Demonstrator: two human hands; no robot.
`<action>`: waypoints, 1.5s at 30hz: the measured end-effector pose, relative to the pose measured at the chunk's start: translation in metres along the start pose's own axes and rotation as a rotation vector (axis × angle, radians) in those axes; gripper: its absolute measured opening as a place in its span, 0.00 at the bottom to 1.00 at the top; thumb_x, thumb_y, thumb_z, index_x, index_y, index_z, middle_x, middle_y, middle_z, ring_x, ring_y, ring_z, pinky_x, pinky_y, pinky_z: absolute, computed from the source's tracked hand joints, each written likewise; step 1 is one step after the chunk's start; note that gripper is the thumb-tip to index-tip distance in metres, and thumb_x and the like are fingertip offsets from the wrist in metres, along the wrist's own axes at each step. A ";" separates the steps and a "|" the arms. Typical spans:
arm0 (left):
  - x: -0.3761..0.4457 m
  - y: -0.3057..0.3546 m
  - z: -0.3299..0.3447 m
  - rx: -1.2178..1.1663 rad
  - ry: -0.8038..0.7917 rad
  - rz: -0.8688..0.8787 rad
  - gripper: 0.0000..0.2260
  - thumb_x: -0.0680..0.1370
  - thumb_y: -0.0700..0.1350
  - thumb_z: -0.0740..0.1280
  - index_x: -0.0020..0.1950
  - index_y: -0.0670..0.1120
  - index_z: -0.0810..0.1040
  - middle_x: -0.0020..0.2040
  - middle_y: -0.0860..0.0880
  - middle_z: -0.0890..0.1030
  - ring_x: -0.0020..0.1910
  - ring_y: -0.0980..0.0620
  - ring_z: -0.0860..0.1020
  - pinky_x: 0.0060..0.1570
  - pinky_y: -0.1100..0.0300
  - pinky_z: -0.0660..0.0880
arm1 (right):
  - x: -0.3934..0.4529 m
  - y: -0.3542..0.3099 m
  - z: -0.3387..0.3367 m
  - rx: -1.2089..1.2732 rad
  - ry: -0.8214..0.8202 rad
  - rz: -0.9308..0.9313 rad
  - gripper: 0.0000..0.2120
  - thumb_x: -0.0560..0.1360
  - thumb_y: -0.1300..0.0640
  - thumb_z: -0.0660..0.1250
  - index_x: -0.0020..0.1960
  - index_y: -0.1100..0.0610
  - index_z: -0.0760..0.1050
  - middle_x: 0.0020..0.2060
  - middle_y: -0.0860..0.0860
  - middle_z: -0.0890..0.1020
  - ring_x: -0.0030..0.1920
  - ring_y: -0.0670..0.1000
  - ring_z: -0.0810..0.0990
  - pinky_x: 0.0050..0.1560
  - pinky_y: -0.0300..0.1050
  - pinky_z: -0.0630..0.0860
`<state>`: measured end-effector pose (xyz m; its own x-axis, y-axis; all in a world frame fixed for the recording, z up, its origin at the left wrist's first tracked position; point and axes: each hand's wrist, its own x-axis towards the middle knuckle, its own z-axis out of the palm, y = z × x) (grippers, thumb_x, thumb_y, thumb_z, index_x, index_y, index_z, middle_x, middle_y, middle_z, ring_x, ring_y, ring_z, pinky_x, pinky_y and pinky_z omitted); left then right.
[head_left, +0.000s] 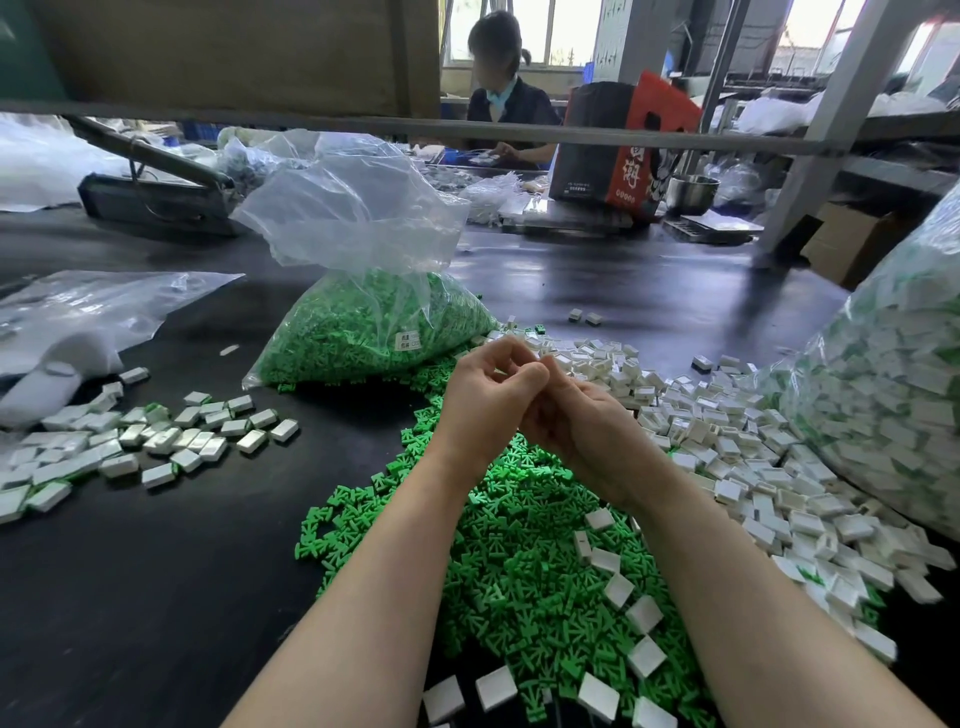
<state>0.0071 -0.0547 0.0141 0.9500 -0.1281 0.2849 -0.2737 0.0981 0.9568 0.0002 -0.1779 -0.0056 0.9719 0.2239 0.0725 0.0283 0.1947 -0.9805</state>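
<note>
Green inserts (519, 571): loose heap on the black tabletop (156, 597), under both forearms.
Hands: left hand (483, 400) and right hand (582, 426) meet over the heap's far edge with fingers curled against each other. Any piece pinched between them is hidden.
White housings (753, 457): broad pile just right of the heap, apparently awaiting inserts.
Finished pieces (156, 436): smaller cluster well left of the heap, with green showing at some edges.
Bag of inserts (374, 332): just behind the heap, well filled.
Progress: some pieces look done, but far more parts are waiting.

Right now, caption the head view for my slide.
Left hand and right hand meet over green pieces, white casings alongside, bag behind.
</note>
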 end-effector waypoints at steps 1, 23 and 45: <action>0.001 0.000 0.000 -0.007 -0.007 -0.006 0.08 0.73 0.34 0.64 0.35 0.42 0.74 0.24 0.51 0.71 0.22 0.52 0.70 0.24 0.62 0.70 | 0.000 0.000 -0.001 -0.041 0.003 0.002 0.33 0.76 0.39 0.62 0.57 0.72 0.74 0.37 0.58 0.76 0.39 0.55 0.70 0.42 0.46 0.63; -0.003 -0.013 -0.140 1.202 0.603 -0.486 0.11 0.75 0.38 0.64 0.55 0.34 0.77 0.55 0.34 0.79 0.56 0.34 0.77 0.47 0.50 0.71 | 0.002 -0.010 -0.033 -0.986 0.467 -0.123 0.07 0.79 0.56 0.67 0.47 0.60 0.79 0.36 0.53 0.80 0.36 0.53 0.78 0.37 0.45 0.75; 0.012 -0.004 -0.048 1.013 0.108 -0.135 0.04 0.76 0.47 0.67 0.42 0.51 0.79 0.38 0.53 0.80 0.41 0.50 0.79 0.43 0.55 0.77 | 0.000 0.003 -0.034 -1.617 0.480 0.097 0.16 0.77 0.63 0.59 0.63 0.55 0.71 0.55 0.54 0.80 0.58 0.56 0.72 0.54 0.49 0.69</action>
<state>0.0266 -0.0090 0.0111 0.9771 0.0179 0.2122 -0.1146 -0.7956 0.5949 0.0079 -0.2097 -0.0146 0.9538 -0.1737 0.2450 -0.1344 -0.9764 -0.1689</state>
